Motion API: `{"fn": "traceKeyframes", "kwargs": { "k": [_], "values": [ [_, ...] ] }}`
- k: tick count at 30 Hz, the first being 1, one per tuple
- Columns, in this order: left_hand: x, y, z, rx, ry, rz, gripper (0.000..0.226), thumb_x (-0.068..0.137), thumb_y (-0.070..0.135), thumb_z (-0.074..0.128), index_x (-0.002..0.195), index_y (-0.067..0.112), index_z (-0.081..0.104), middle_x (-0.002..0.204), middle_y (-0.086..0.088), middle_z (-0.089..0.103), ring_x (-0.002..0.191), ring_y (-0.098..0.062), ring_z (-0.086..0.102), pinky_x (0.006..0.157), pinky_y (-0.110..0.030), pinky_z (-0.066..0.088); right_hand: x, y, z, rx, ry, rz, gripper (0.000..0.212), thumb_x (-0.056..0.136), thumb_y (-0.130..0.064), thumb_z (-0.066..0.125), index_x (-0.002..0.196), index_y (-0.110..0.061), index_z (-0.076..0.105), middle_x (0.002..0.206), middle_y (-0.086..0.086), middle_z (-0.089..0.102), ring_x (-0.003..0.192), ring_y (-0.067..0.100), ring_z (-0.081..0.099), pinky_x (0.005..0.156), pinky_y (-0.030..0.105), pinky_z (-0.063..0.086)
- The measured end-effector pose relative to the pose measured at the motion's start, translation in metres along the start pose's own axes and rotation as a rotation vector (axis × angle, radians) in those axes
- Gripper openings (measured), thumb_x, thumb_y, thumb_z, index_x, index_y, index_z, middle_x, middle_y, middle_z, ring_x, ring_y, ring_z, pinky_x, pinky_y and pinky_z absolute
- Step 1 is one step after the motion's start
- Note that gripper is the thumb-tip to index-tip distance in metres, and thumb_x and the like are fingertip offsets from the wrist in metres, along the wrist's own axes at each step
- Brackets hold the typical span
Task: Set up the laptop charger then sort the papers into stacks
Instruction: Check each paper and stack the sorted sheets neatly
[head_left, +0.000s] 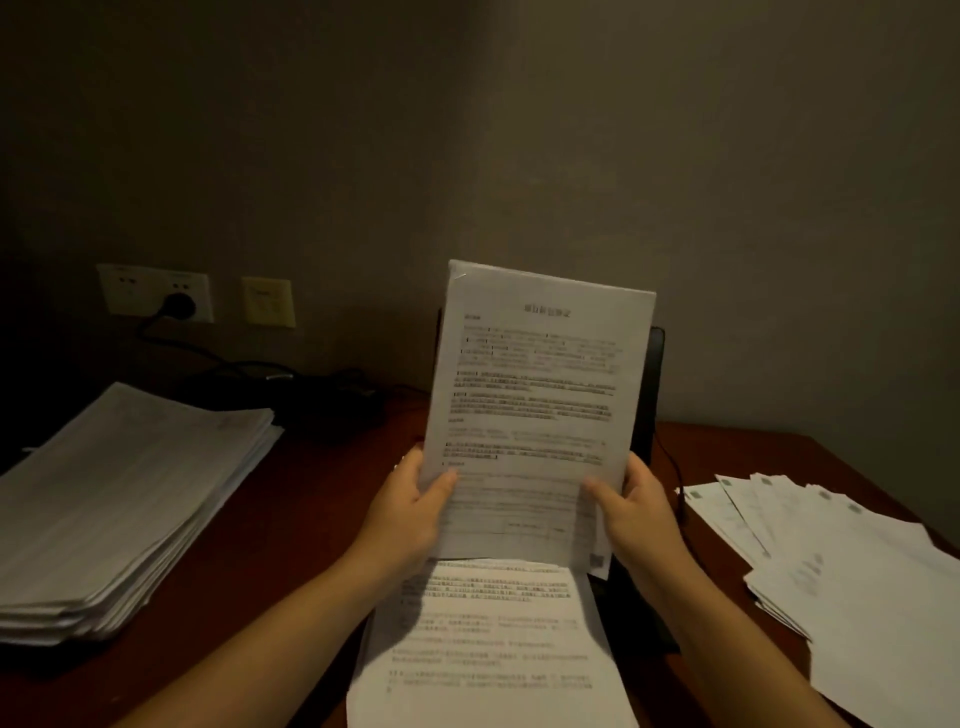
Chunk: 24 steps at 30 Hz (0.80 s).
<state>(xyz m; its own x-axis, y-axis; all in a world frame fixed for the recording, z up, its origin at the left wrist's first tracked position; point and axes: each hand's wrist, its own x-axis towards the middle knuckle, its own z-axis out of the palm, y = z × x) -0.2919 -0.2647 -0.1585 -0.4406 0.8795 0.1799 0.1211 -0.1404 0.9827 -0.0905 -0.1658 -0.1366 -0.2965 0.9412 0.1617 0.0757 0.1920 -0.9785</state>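
Note:
I hold a thin bundle of printed sheets upright in front of me. My left hand grips its lower left edge, thumb on the front. My right hand grips the lower right edge the same way. Behind the sheets stands the open black laptop, mostly hidden. More printed pages lie on its keyboard area below my hands. A tall paper stack lies at the left, and a fanned pile of papers at the right. The charger plug sits in the wall socket, its cable running to the desk.
The dark wooden desk stands against a grey wall. A yellowish wall plate is right of the socket. A dark charger brick and coiled cable lie at the desk's back. A thin cable runs by the laptop's right side.

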Motion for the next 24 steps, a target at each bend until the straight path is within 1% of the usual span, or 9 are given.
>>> {"fn": "traceKeyframes", "kwargs": {
  "k": [4, 7, 9, 11, 15, 18, 19, 22, 24],
  "values": [
    [0.010, 0.004, -0.006, 0.022, 0.003, 0.023, 0.032, 0.101, 0.014, 0.054, 0.117, 0.042, 0.056, 0.112, 0.013, 0.071, 0.105, -0.009, 0.069, 0.082, -0.035, 0.061, 0.003, -0.010, 0.001, -0.022, -0.036, -0.010, 0.022, 0.095, -0.016, 0.063, 0.111, -0.030, 0.059, 0.107, -0.009, 0.071, 0.096, 0.012, 0.071, 0.063, 0.026, 0.058],
    [0.019, 0.014, -0.015, 0.003, 0.030, 0.058, 0.057, 0.100, 0.010, 0.056, 0.125, 0.061, 0.046, 0.116, 0.020, 0.068, 0.106, -0.002, 0.067, 0.078, -0.025, 0.058, 0.009, -0.022, 0.006, -0.035, -0.067, -0.052, 0.022, 0.097, -0.013, 0.060, 0.109, -0.031, 0.058, 0.109, -0.010, 0.069, 0.097, 0.010, 0.070, 0.061, 0.023, 0.058],
    [0.025, 0.019, -0.026, 0.010, 0.074, 0.058, 0.071, 0.099, 0.010, 0.059, 0.144, 0.057, 0.031, 0.118, 0.017, 0.067, 0.106, -0.002, 0.067, 0.076, -0.024, 0.057, 0.014, -0.028, 0.014, -0.045, -0.083, -0.076, 0.024, 0.099, -0.010, 0.058, 0.112, -0.030, 0.057, 0.111, -0.009, 0.068, 0.097, 0.010, 0.070, 0.061, 0.022, 0.058],
    [0.030, 0.023, -0.040, 0.036, 0.116, 0.049, 0.079, 0.097, 0.011, 0.063, 0.152, 0.050, 0.021, 0.116, 0.011, 0.070, 0.102, -0.005, 0.069, 0.076, -0.028, 0.058, 0.019, -0.034, 0.025, -0.058, -0.090, -0.102, 0.028, 0.099, -0.008, 0.057, 0.115, -0.031, 0.055, 0.112, -0.009, 0.067, 0.099, 0.011, 0.070, 0.062, 0.022, 0.058],
    [0.029, 0.032, -0.083, 0.088, 0.140, 0.042, 0.071, 0.097, 0.008, 0.062, 0.146, 0.050, 0.033, 0.115, 0.010, 0.072, 0.103, -0.010, 0.071, 0.080, -0.035, 0.061, 0.028, -0.044, 0.061, -0.012, -0.134, -0.102, 0.036, 0.098, -0.003, 0.057, 0.124, -0.029, 0.052, 0.113, -0.009, 0.067, 0.101, 0.012, 0.069, 0.066, 0.025, 0.060],
    [0.025, 0.039, -0.129, 0.101, 0.172, 0.013, 0.070, 0.097, 0.006, 0.061, 0.150, 0.042, 0.033, 0.117, 0.009, 0.072, 0.105, -0.012, 0.071, 0.086, -0.042, 0.060, 0.030, -0.048, 0.103, 0.019, -0.180, -0.092, 0.030, 0.099, -0.006, 0.056, 0.121, -0.026, 0.055, 0.112, -0.006, 0.070, 0.100, 0.014, 0.071, 0.076, 0.032, 0.062],
    [0.023, 0.041, -0.146, 0.100, 0.181, -0.002, 0.070, 0.097, 0.005, 0.061, 0.151, 0.040, 0.034, 0.118, 0.008, 0.072, 0.105, -0.012, 0.071, 0.085, -0.041, 0.060, 0.031, -0.049, 0.119, 0.028, -0.192, -0.086, 0.027, 0.100, -0.008, 0.055, 0.121, -0.024, 0.057, 0.110, -0.005, 0.071, 0.099, 0.015, 0.072, 0.079, 0.035, 0.061],
    [0.016, 0.044, -0.197, 0.161, 0.222, -0.055, 0.070, 0.096, 0.003, 0.061, 0.150, 0.039, 0.036, 0.116, 0.006, 0.072, 0.100, -0.009, 0.072, 0.070, -0.025, 0.060, 0.030, -0.054, 0.168, 0.047, -0.232, -0.057, 0.021, 0.100, -0.013, 0.057, 0.119, -0.020, 0.060, 0.105, -0.003, 0.074, 0.093, 0.015, 0.074, 0.081, 0.039, 0.061],
    [0.009, 0.044, -0.230, 0.219, 0.246, -0.091, 0.071, 0.095, 0.001, 0.061, 0.151, 0.037, 0.036, 0.117, 0.008, 0.070, 0.102, -0.010, 0.071, 0.070, -0.025, 0.059, 0.027, -0.056, 0.198, 0.063, -0.281, -0.013, 0.022, 0.099, -0.012, 0.059, 0.120, -0.018, 0.061, 0.097, -0.005, 0.076, 0.089, 0.015, 0.075, 0.081, 0.040, 0.062]
  ]
}}
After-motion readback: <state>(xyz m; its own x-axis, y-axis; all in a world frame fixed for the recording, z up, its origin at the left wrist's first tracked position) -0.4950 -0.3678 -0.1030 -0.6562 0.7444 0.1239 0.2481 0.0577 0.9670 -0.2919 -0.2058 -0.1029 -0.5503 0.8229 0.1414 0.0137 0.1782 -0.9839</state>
